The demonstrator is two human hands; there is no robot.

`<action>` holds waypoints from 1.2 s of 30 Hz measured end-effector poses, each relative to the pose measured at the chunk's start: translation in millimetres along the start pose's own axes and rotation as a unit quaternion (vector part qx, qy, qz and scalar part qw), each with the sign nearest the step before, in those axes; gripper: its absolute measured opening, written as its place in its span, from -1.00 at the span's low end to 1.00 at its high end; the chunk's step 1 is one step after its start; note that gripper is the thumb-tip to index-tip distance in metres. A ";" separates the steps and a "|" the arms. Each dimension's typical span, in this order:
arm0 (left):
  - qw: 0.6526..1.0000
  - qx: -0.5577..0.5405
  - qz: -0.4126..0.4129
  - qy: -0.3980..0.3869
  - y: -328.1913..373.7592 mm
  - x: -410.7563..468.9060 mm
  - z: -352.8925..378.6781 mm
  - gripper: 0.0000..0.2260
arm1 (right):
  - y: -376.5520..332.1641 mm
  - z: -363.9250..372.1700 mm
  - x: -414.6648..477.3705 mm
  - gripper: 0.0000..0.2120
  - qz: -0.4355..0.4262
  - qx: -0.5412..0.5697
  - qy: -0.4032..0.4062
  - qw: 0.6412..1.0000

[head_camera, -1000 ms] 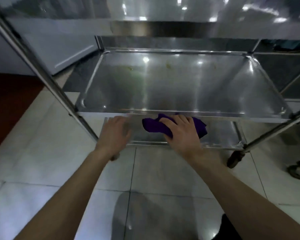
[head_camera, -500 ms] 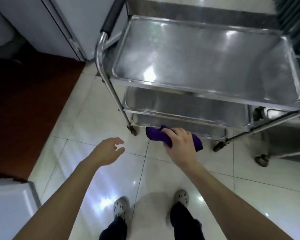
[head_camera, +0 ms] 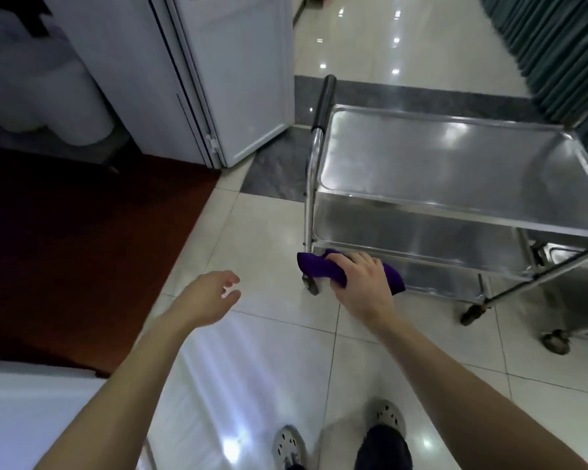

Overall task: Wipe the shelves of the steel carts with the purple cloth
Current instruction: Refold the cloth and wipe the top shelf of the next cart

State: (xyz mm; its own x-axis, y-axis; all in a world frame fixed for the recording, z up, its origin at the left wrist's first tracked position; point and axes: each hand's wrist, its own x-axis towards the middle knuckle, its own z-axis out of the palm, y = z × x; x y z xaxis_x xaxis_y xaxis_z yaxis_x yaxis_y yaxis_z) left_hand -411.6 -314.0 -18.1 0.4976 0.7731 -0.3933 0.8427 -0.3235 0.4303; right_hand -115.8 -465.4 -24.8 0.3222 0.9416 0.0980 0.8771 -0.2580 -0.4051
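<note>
One wide stretch of glossy tiled floor [head_camera: 269, 334] fills my feed, with a dark red carpet [head_camera: 82, 249] on the left and a white door [head_camera: 238, 79] standing behind it. Over on the right is the steel cart [head_camera: 311, 184], three trays stacked: top shelf [head_camera: 455, 164] bare and shining, middle shelf [head_camera: 421, 232] below it, bottom shelf [head_camera: 438, 276] lowest, and a black handle grip [head_camera: 324, 103] at the far left corner. Both bare forearms reach forward. My left hand [head_camera: 211, 296] hangs over the tiles well apart from the cart, fingers loose and slightly curled, holding nothing. My right hand [head_camera: 364, 283] is out at the cart's near left corner, fingers wrapped around the purple cloth [head_camera: 316, 268], which bunches out on both sides of the fist, right by the bottom shelf's front edge; I cannot tell whether it touches the steel. Two perforated shoes [head_camera: 287, 446] show at the bottom, and a small caster [head_camera: 311, 283] sits just under the cloth.
</note>
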 end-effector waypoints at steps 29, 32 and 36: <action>0.989 0.090 0.116 -0.002 -159.1 443.4 -307.5 -0.58 | -149.8 109.6 468.2 -0.66 0.188 0.059 0.074 0.978; 0.983 0.104 0.153 -0.012 -153.3 523.5 -337.8 -0.58 | -139.8 115.4 527.8 -0.66 0.218 0.057 0.093 0.970; 0.965 0.129 0.221 -0.049 -125.5 644.1 -380.3 -0.59 | -128.3 117.0 607.9 -0.65 0.269 0.051 0.139 0.952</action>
State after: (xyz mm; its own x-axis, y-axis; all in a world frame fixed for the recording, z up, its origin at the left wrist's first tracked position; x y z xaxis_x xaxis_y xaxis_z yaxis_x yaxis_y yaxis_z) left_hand -275.0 432.0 -16.4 0.8272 0.4766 -0.2977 0.5598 -0.7455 0.3619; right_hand -74.1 165.5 -19.7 0.8090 0.5821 0.0818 0.5239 -0.6508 -0.5495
